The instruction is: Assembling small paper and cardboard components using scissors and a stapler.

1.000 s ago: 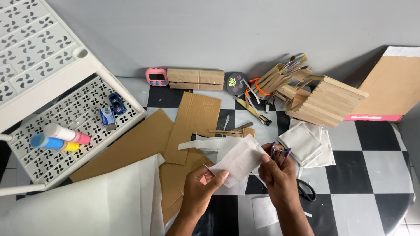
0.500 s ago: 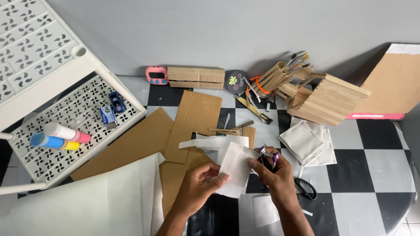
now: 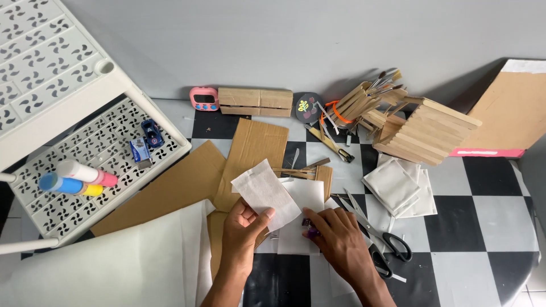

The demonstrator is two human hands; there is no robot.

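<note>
Left hand, lower centre of the frame: fingers pinched on the near corner of one white paper rectangle; the sheet rises from the thumb toward the upper left, long axis slanting from upper left to lower right, tilted above the counter.
Right hand, just right of it: fingers curled down around one small purple object, pressed against a second white sheet lying flat; what the object is cannot be told.
The held rectangle lies up and to the left of the right hand, touching only the left, which is the nearer; the two hands sit close together, apart by a narrow gap.
Counted about them: one pair of scissors, right of the right hand; one stack of white squares, centre right; several brown cardboard pieces, centre; one pink timer, upper centre; one white perforated shelf, upper left, bearing two glue tubes.
</note>
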